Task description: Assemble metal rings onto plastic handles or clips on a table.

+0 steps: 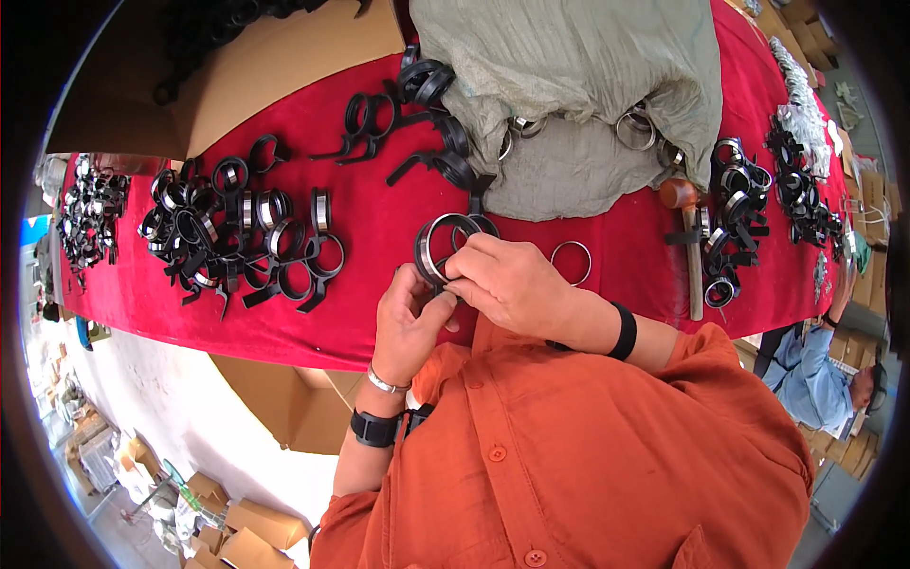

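Observation:
Close in front of my chest, both hands hold a black plastic ring with a shiny metal band (pixel 424 254). My left hand (pixel 409 318) is closed on its lower edge, thumb and fingers pinching. From the right, my right hand (pixel 507 280) grips the same ring with bent fingers, its fingertips near my left thumb. Just beyond the hands lie more black rings with straight tabs (pixel 453 171). A thin loose metal ring (pixel 590 263) rests on the red cloth (pixel 626 256) beside my right hand.
A grey-green woven sack (pixel 569 66) spills metal rings at the back. Piles of black banded rings (pixel 275 209) lie left and right. A hammer (pixel 695 261) lies at right. A cardboard box (pixel 284 81) stands far left. Another person in blue (pixel 815 379) is at far right.

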